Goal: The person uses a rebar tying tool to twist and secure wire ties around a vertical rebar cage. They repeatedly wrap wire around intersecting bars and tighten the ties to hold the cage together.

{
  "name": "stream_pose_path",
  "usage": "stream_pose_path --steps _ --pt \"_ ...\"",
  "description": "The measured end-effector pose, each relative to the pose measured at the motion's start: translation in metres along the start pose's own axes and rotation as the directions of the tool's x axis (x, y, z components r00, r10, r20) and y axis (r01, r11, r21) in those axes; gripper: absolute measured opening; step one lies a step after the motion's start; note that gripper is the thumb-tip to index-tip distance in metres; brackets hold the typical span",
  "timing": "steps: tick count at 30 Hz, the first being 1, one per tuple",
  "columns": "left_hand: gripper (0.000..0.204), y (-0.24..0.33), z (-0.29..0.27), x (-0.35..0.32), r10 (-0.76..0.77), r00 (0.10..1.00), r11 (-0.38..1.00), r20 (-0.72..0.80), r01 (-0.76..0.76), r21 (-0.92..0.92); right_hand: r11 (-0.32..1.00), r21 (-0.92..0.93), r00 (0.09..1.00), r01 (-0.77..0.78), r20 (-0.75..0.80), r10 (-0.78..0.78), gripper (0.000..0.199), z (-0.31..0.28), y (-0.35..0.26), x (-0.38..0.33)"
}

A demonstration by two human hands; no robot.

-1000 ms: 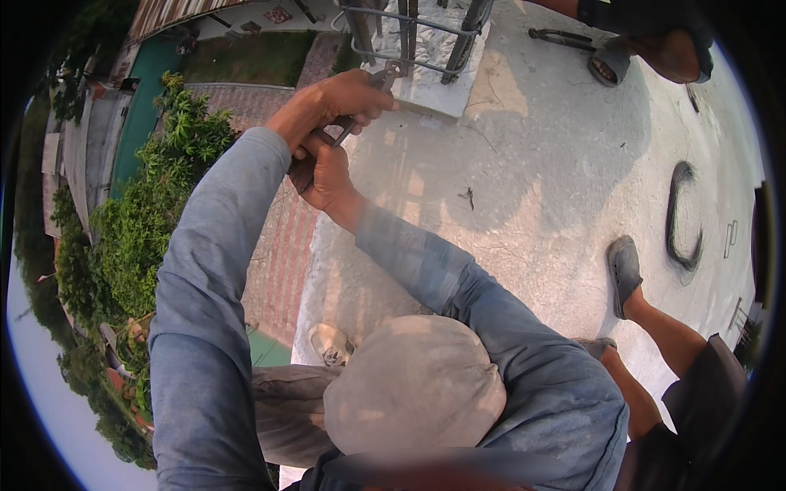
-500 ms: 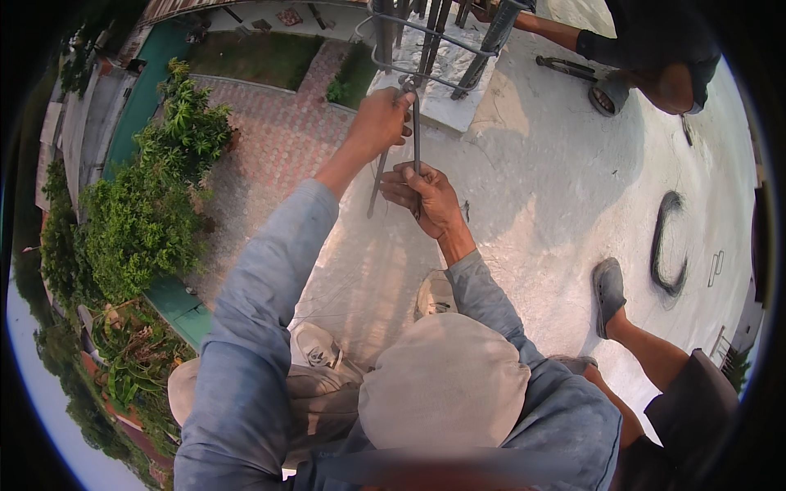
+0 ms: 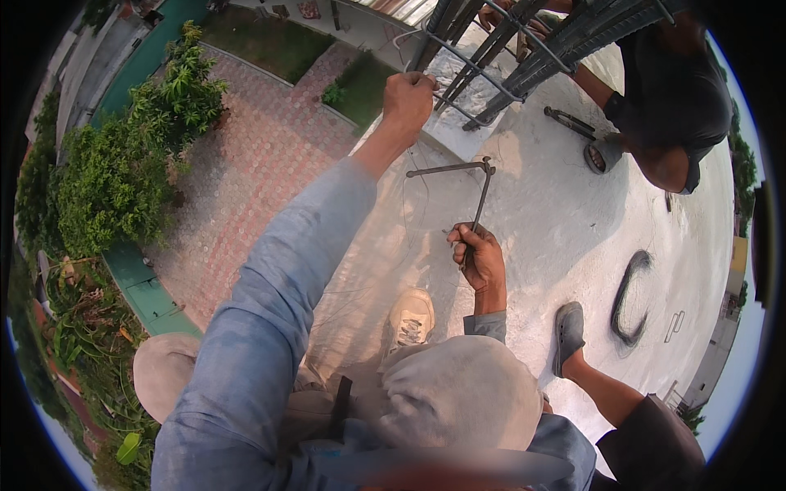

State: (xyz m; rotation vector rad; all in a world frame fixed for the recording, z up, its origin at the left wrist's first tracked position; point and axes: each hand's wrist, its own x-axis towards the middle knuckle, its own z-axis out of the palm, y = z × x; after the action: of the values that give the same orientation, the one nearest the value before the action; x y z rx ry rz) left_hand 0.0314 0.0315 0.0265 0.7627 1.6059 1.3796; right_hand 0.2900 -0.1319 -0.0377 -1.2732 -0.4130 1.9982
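Had taken the left hand (image 3: 407,105) off the pincers (image 3: 484,191) within the last half second, and had put it up against, or just beside, the near left corner of the rebar column (image 3: 536,78). Held its fingers curled in there, close to a stirrup (image 3: 472,65); could not be told whether around wire, around steel or around nothing.

Had drawn the pincers away from the column to its near side, touching no bar, with one handle swung out wide to the left. Gripped only the other handle, in the closed right hand (image 3: 483,260), farther still from the column. Suggested a pause in the tool's use, with bare fingers alone at the column.

Farther right, showed a co-worker's hand (image 3: 494,12) among the column's bars, too small to make out its grip. Right of the column, showed a second pair of pincers (image 3: 565,119) on the pale slab (image 3: 565,221), then, nearer, a dark ring of wire (image 3: 619,307), both apparently unmoved.
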Motion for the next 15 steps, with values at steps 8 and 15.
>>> stream_pose_path --steps 8,15 --pt "0.029 0.001 0.011 0.020 0.043 0.999 0.997 0.008 -0.043 0.064 0.702 0.711 0.976 0.041 0.121 -0.180 0.015 0.040 0.071 -0.021" --pt "0.027 -0.015 0.018 -0.049 0.038 0.968 0.949 -0.249 -0.113 -0.293 0.560 0.824 0.975 0.081 0.052 -0.218 0.012 0.017 0.079 -0.048"
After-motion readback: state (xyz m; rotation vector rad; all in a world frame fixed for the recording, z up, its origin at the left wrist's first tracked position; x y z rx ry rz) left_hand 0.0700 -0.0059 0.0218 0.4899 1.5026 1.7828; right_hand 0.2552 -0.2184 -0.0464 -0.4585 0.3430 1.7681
